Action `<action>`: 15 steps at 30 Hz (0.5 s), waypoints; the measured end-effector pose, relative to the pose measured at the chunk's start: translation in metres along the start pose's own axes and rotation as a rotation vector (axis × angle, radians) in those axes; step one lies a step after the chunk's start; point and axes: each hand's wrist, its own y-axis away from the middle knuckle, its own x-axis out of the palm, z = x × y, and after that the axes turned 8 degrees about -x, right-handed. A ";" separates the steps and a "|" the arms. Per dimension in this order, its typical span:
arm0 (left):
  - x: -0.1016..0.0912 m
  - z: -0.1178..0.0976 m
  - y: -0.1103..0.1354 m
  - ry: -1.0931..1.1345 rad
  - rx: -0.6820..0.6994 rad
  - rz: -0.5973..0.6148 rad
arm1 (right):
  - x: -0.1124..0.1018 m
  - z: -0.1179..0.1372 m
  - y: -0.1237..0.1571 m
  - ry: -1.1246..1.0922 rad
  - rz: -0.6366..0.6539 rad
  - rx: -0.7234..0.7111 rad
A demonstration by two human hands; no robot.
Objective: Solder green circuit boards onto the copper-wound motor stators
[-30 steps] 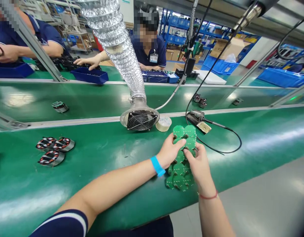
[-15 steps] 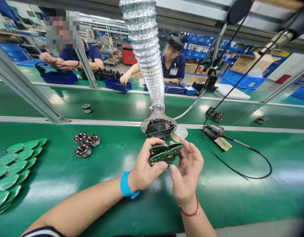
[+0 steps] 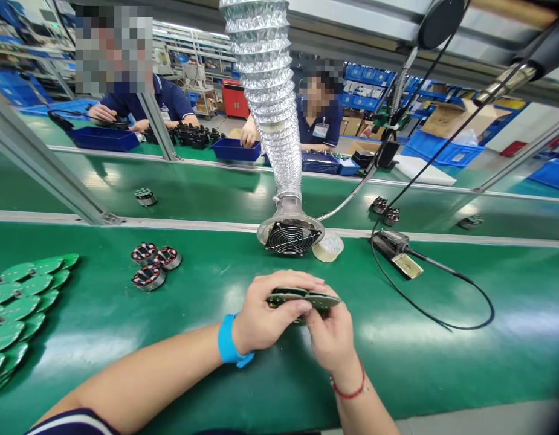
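Note:
Green circuit boards (image 3: pixel 322 300), rounded and joined side by side, are held level above the bench, seen nearly edge-on. My left hand (image 3: pixel 272 311), with a blue wristband, is closed on their left part, thumb in front and fingers over the back. My right hand (image 3: pixel 332 332), with a red string bracelet, grips the right part with its thumb at the near edge. Its other fingers are mostly hidden behind the boards. Fingers and thumbs cover much of the boards.
Overlapping round green boards (image 3: pixel 20 305) lie at the left. Three copper-wound motor stators (image 3: pixel 150 266) sit nearby. A fume duct with a fan grille (image 3: pixel 292 237) hangs ahead, beside a tape roll (image 3: pixel 328 248). At the right rests a soldering iron stand (image 3: pixel 392 243) with a looping cable. Two people work opposite.
The boards have tipped from facing me to nearly edge-on and come slightly lower. My right hand's fingers, spread before, have closed round the right side. The person opposite moved a blue bin rightward.

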 end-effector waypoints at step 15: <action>-0.043 -0.024 -0.036 0.125 -0.494 -0.299 | 0.008 0.002 -0.013 -0.488 -0.256 0.453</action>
